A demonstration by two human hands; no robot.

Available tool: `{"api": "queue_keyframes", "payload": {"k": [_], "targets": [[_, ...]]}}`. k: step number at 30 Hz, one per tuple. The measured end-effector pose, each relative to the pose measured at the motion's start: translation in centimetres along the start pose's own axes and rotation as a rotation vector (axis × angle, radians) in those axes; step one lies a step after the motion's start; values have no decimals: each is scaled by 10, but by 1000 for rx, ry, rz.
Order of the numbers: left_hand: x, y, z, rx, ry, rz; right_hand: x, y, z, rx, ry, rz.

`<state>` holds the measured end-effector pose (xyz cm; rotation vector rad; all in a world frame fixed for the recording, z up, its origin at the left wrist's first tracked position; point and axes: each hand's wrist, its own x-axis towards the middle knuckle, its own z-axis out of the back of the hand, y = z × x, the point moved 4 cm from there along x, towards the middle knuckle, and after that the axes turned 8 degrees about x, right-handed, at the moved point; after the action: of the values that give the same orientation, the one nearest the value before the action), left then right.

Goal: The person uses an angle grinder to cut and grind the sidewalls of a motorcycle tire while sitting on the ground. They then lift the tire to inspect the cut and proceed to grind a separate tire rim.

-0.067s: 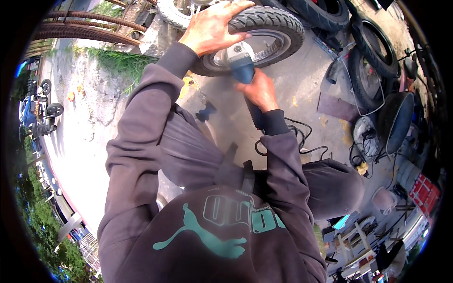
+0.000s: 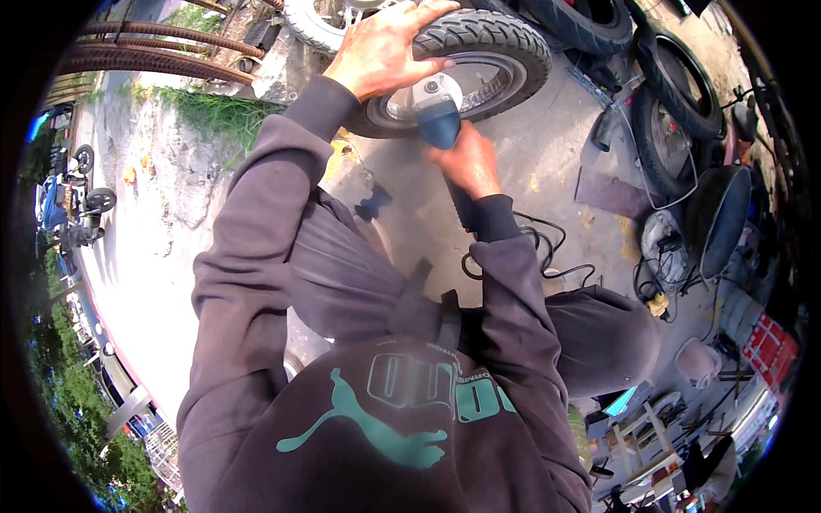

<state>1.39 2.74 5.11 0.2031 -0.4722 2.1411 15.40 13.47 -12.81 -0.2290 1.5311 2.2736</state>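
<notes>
A small wheel with a black treaded tyre and a silver rim lies on the concrete floor in front of me. My left hand presses flat on the tyre's near-left side, fingers spread over the tread. My right hand grips the body of a dark blue angle grinder, whose head sits against the rim. Its black cable runs back along the floor beside my right sleeve.
More tyres lean at the right, next to a dark round drum and tangled wires. Rusty metal bars lie at the upper left by a grass strip. Parked motorbikes stand far left. A dark flat plate lies on the floor.
</notes>
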Motion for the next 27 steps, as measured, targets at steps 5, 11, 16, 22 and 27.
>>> {"api": "queue_keyframes", "payload": {"k": [5,11,16,22,27], "targets": [[-2,0,1,26,-22,-10,-4,5,1,20,1,1],[2,-1,-5,99,-17,-13,-3,4,10,-203,-77,3],[25,-16,-12,87,30,9,-35,6,46,-195,-140,9],[26,-23,-13,17,45,-49,-68,3,76,-3,-124,-156],[-4,9,-7,-55,57,-44,-62,-5,62,11,-114,-88]]}}
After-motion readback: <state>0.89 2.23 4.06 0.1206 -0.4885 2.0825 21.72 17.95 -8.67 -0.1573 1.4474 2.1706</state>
